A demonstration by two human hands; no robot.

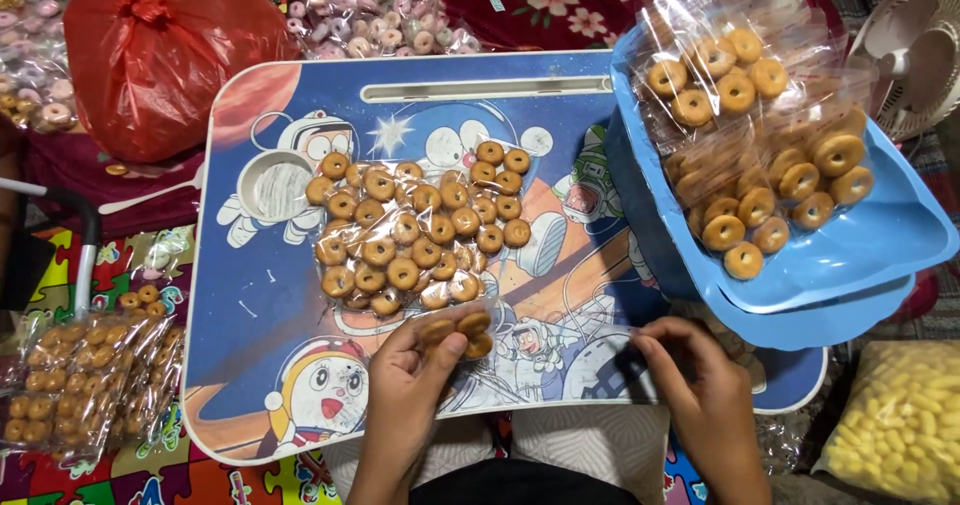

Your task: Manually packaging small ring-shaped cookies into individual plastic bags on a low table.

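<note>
Between left hand (415, 365) fingertips, seemingly three ring biscuits (458, 329)

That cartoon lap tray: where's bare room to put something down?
Free: the lap tray's lower left, left of the left hand, and its right strip between the ring cookies and blue bin. Crowded: centre pile; bin full of bags.

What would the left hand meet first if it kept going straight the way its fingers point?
The left hand, holding a few ring biscuits, points up the tray table away from the person. It would probably first meet the loose biscuit pile just beyond its fingertips, though height above the surface is unclear.
</note>
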